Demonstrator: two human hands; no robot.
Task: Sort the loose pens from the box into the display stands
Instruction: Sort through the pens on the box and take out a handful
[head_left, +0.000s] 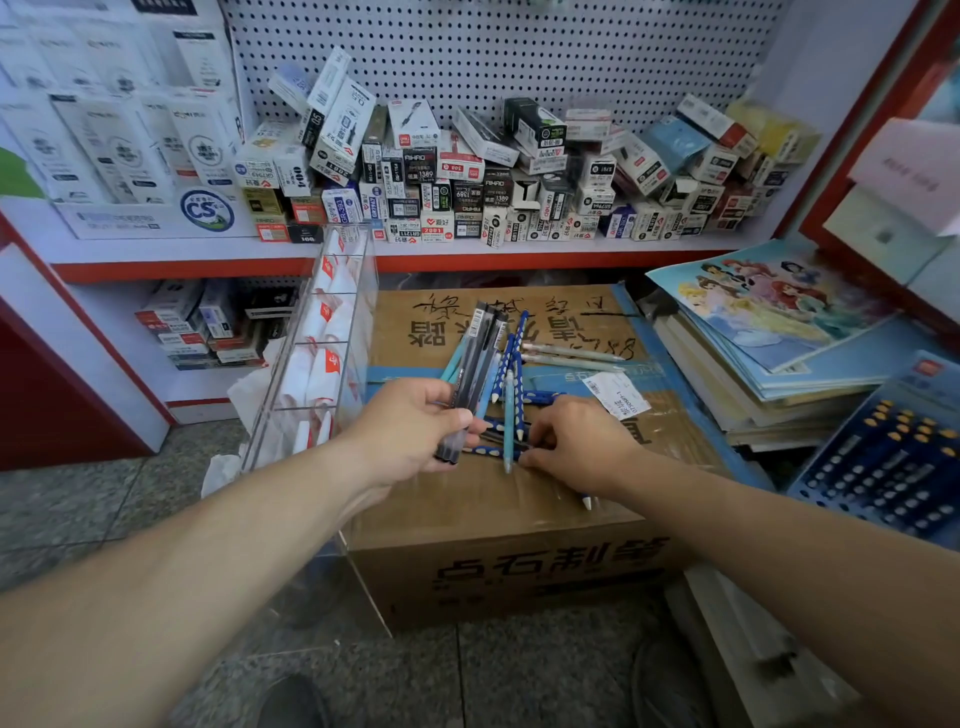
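Loose pens lie scattered on top of a shut cardboard box (498, 519) on the floor. My left hand (410, 431) grips a bundle of dark pens (475, 358), fanned upward, with light blue pens among them. My right hand (576, 441) reaches into the pile, and its fingertips pinch a blue dotted pen (493, 451) lying flat. Two pale green pens (571, 356) lie farther back on the box. A clear acrylic display stand (332, 343) with tiered compartments leans at the box's left side. A blue display stand (893, 457) full of blue pens sits at the right.
A shelf (467, 249) behind carries many small pen cartons against a pegboard. A stack of colouring books (769, 332) lies right of the box. White boxes fill the upper left. A paper label (615, 395) lies on the box. Grey tiled floor (78, 509) spreads left.
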